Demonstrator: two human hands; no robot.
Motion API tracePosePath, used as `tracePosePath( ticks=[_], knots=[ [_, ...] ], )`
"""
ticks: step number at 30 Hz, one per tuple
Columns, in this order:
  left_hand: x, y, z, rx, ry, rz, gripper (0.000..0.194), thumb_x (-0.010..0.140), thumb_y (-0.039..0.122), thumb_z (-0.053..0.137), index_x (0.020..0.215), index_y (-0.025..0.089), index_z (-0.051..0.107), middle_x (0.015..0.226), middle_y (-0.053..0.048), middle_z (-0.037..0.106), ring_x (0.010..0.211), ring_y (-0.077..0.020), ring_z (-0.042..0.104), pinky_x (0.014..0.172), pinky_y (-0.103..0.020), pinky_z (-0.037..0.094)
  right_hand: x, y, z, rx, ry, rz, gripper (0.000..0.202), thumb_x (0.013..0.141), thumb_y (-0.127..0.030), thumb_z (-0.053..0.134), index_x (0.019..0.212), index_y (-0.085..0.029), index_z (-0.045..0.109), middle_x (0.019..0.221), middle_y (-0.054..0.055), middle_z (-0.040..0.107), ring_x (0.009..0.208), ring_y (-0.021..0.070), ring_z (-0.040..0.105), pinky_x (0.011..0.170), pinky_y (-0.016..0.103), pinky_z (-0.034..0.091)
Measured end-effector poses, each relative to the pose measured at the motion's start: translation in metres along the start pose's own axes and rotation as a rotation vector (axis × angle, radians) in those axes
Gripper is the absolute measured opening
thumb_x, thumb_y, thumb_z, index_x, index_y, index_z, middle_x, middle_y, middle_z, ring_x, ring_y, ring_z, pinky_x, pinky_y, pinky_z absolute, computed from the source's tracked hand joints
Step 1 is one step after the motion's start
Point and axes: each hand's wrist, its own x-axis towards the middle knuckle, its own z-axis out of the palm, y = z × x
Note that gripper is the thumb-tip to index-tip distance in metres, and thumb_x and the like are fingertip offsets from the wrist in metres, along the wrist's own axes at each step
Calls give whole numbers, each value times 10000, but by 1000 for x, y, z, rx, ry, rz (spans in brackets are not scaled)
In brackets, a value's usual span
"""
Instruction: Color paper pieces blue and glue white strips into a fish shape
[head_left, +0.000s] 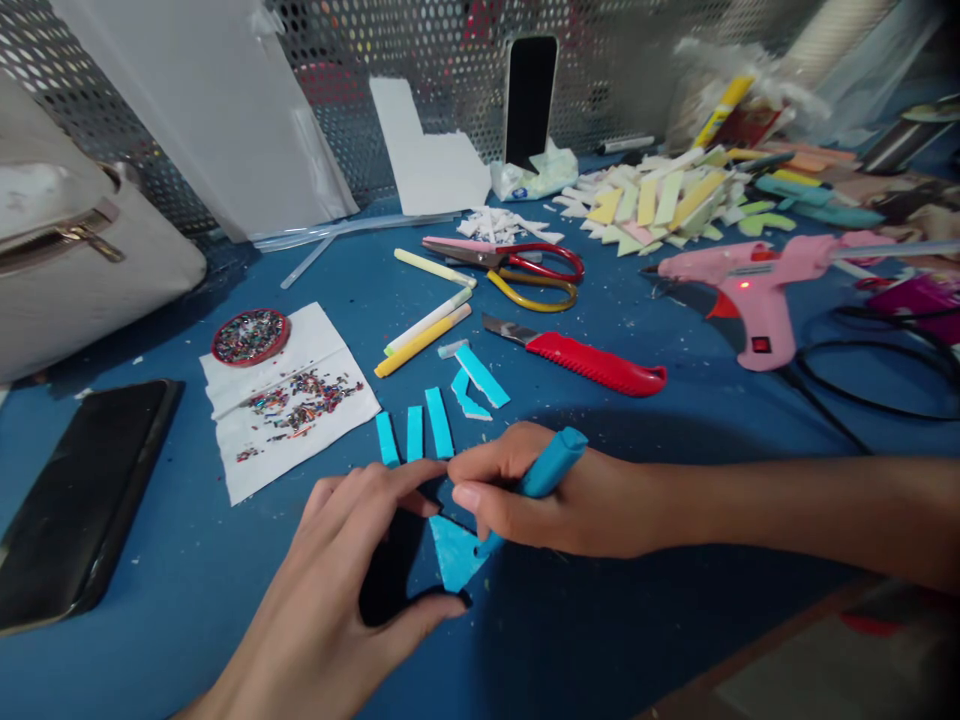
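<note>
My right hand grips a light blue cutter or marker like a pen, with its tip down on a light blue foam piece on the blue table. Beside it, my left hand presses that foam piece flat with thumb and fingertips. Just beyond my fingers lie three cut blue strips in a row, and two more blue offcuts farther back.
A red utility knife, scissors, chalk sticks, a pink glue gun with black cord, a pile of pastel foam pieces, a glitter dish on paper, two phones and a white bag surround the work spot.
</note>
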Motion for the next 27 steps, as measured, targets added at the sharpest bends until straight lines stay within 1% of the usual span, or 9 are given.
tracePosePath(
  ticks=[5, 11, 14, 19, 23, 27],
  knots=[
    [1, -1, 0, 16, 5, 28, 663, 812, 469, 734, 1363, 384, 376, 1119, -11, 602, 992, -243, 546, 806, -341, 491, 1, -2, 2, 2, 27, -4, 322, 986, -224, 414, 670, -167, 389, 609, -67, 344, 563, 59, 316, 514, 207, 280],
    [-1, -1, 0, 1, 21, 14, 669, 797, 444, 753, 1353, 392, 385, 1109, -9, 596, 976, -245, 550, 792, -341, 485, 2, -4, 4, -101, 48, 0, 312, 964, -200, 419, 660, -172, 357, 607, -67, 359, 576, 66, 302, 528, 222, 269],
    [-1, 0, 0, 0, 5, -5, 678, 799, 439, 753, 1358, 403, 370, 1109, -5, 587, 975, -241, 540, 798, -344, 480, 1, -4, 5, -116, 55, -1, 307, 952, -189, 423, 656, -172, 342, 609, -70, 359, 575, 63, 298, 525, 219, 265],
    [0, -2, 1, -2, -12, 2, 687, 817, 460, 732, 1377, 409, 338, 1130, -5, 574, 1005, -241, 525, 828, -357, 468, 0, -4, 5, -131, 54, -26, 303, 936, -197, 429, 650, -174, 333, 592, -71, 307, 560, 64, 269, 513, 227, 244],
    [-1, -2, 1, -8, -10, -9, 660, 826, 482, 716, 1372, 408, 353, 1110, -9, 577, 989, -241, 531, 817, -357, 470, -1, -3, 5, -86, 39, -21, 307, 947, -213, 424, 652, -174, 348, 596, -65, 344, 559, 64, 293, 514, 222, 258],
    [-1, 0, 0, -34, -8, -16, 661, 823, 475, 723, 1369, 395, 359, 1102, -15, 597, 1008, -255, 535, 834, -371, 465, -2, -3, 3, -5, 63, -5, 303, 979, -257, 406, 689, -170, 410, 633, -49, 381, 587, 76, 341, 528, 218, 291]
  ],
)
